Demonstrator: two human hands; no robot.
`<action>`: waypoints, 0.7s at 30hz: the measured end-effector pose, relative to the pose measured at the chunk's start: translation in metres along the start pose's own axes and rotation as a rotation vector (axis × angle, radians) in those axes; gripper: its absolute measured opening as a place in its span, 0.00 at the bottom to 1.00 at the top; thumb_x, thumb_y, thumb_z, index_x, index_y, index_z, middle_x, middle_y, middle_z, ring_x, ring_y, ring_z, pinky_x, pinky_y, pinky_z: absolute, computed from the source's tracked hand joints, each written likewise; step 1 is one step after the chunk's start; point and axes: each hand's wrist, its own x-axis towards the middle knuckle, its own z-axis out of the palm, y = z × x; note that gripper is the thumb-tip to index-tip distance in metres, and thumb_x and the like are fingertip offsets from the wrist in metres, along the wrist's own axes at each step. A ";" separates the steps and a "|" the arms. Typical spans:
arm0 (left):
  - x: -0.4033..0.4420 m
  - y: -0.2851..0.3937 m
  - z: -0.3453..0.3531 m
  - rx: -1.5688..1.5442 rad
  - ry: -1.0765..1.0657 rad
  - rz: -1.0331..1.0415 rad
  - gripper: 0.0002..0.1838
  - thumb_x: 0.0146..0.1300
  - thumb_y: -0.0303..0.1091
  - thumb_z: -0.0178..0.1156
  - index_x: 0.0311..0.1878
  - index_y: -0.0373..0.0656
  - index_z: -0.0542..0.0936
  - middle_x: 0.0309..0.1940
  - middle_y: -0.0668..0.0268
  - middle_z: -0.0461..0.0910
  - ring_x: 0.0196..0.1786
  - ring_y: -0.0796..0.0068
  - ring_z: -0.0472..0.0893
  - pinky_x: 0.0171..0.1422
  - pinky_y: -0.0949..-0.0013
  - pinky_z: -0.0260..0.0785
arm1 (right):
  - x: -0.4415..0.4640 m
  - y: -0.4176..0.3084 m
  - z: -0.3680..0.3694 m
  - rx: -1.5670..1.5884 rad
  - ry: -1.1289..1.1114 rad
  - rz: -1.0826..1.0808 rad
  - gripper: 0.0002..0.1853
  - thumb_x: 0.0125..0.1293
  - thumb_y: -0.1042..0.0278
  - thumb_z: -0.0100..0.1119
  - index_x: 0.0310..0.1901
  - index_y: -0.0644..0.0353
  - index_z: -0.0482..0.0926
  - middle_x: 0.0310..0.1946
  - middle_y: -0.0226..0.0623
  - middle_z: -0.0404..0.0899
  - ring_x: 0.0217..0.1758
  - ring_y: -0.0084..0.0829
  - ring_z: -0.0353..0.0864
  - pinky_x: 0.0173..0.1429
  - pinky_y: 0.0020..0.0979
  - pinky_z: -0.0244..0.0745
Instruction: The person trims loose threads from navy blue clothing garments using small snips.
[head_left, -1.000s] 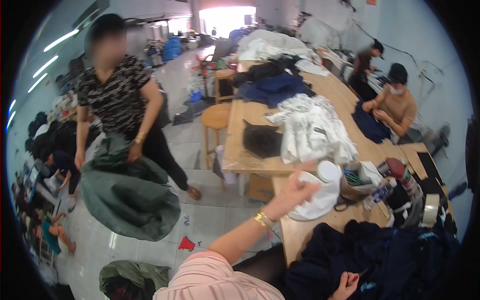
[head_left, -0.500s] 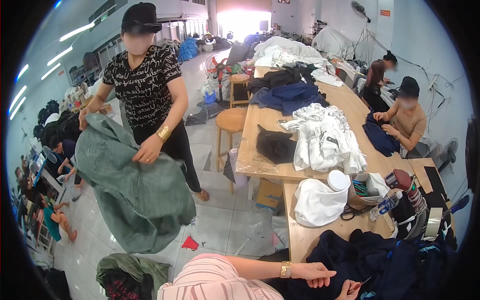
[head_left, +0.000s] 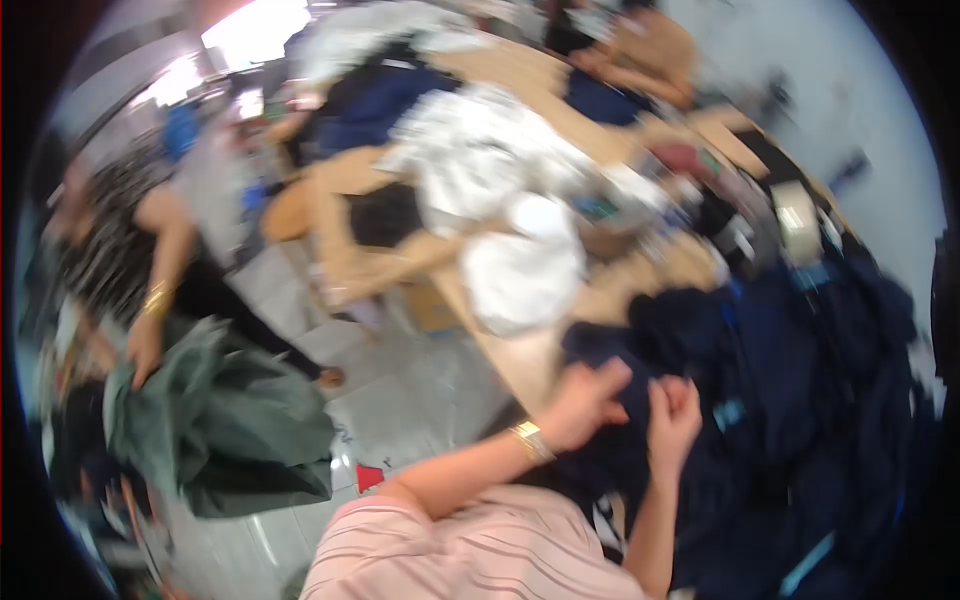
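We've got a co-worker (head_left: 115, 225) hanging onto some green cloth (head_left: 225, 420) way over on the left, then a white bundle (head_left: 520, 285) on the wooden table (head_left: 620, 280), up past the wearer's left hand (head_left: 585, 408), which looks loosely open, fingers half bent. Just beside it the right hand (head_left: 675, 415) has its fingers curled in, too blurry for us to tell if it's holding anything, and the dark navy garments (head_left: 800, 390) lie just behind both hands, spreading off right.

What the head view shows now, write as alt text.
Left hand and right hand are close together before navy cloth; any grip is too blurred to tell. At left, a person holds green cloth; white cloth lies on a table.
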 end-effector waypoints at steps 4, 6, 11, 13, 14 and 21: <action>0.001 0.012 -0.006 -0.248 0.015 0.066 0.07 0.69 0.35 0.58 0.35 0.45 0.78 0.37 0.68 0.80 0.37 0.72 0.82 0.53 0.55 0.79 | -0.002 -0.001 -0.010 -0.009 0.101 -0.006 0.07 0.66 0.75 0.60 0.34 0.62 0.70 0.27 0.22 0.70 0.28 0.09 0.66 0.31 0.16 0.62; 0.001 0.016 -0.011 -0.254 -0.036 0.045 0.12 0.72 0.41 0.54 0.41 0.42 0.78 0.41 0.66 0.81 0.44 0.70 0.81 0.59 0.52 0.76 | -0.002 -0.009 -0.006 0.053 0.061 -0.036 0.06 0.66 0.76 0.59 0.34 0.61 0.71 0.25 0.21 0.70 0.27 0.09 0.66 0.30 0.15 0.60; -0.005 0.018 0.009 -0.331 -0.048 -0.008 0.21 0.76 0.48 0.43 0.46 0.39 0.78 0.43 0.62 0.83 0.49 0.67 0.82 0.64 0.57 0.72 | 0.003 -0.004 0.008 -0.059 -0.040 -0.156 0.09 0.62 0.74 0.63 0.34 0.63 0.70 0.23 0.31 0.68 0.23 0.18 0.65 0.28 0.22 0.61; -0.005 0.014 0.008 -0.337 -0.054 -0.019 0.25 0.76 0.50 0.39 0.49 0.37 0.77 0.44 0.62 0.83 0.51 0.66 0.81 0.64 0.58 0.71 | 0.005 -0.013 0.013 -0.170 -0.075 -0.228 0.13 0.58 0.72 0.67 0.35 0.64 0.69 0.25 0.35 0.68 0.25 0.26 0.69 0.30 0.28 0.67; -0.004 0.011 0.004 -0.309 -0.101 -0.013 0.24 0.76 0.50 0.40 0.51 0.38 0.76 0.46 0.61 0.81 0.53 0.66 0.80 0.65 0.58 0.69 | 0.007 -0.012 0.017 -0.241 -0.080 -0.293 0.13 0.58 0.72 0.67 0.35 0.64 0.69 0.25 0.35 0.68 0.25 0.27 0.69 0.31 0.28 0.67; -0.001 0.007 0.003 -0.323 -0.088 -0.033 0.22 0.77 0.48 0.40 0.48 0.37 0.75 0.39 0.64 0.80 0.49 0.66 0.80 0.64 0.58 0.69 | 0.008 0.000 0.013 0.234 -0.090 0.003 0.10 0.63 0.76 0.63 0.34 0.61 0.68 0.26 0.25 0.69 0.28 0.16 0.69 0.33 0.21 0.67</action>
